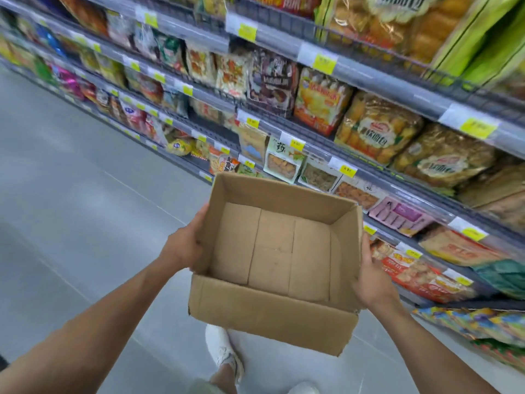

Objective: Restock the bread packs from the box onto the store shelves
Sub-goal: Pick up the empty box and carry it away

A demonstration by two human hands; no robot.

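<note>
We see an open cardboard box (272,251) held in the air just below the middle of the view, tilted so that its mouth faces us and the flaps of its inner bottom are in full view. The left hand (184,245) grasps the box at its 9 o'clock wall, palm against the outside and the fingers hidden behind the cardboard. The right hand (372,280) grasps the 3 o'clock wall, its thumb lying up along the rim and its fingers out of sight beneath. Both forearms reach in from 7 and 5 o'clock. The shelves (369,78) run in tiers from 10 o'clock down to 4 o'clock, filling the upper and right part of the view, and yellow price tags (324,64) sit along their front rails. At 2 o'clock, clear bread packs (377,129) with golden rolls inside stand on a shelf, side by side and touching, well apart from the box. Further along toward 10 o'clock we make out coloured snack bags (272,81), blurred. The grey floor (85,180) spreads from 9 to 7 o'clock, and at 6 o'clock, below the box, a white shoe (223,351) stands on it.
</note>
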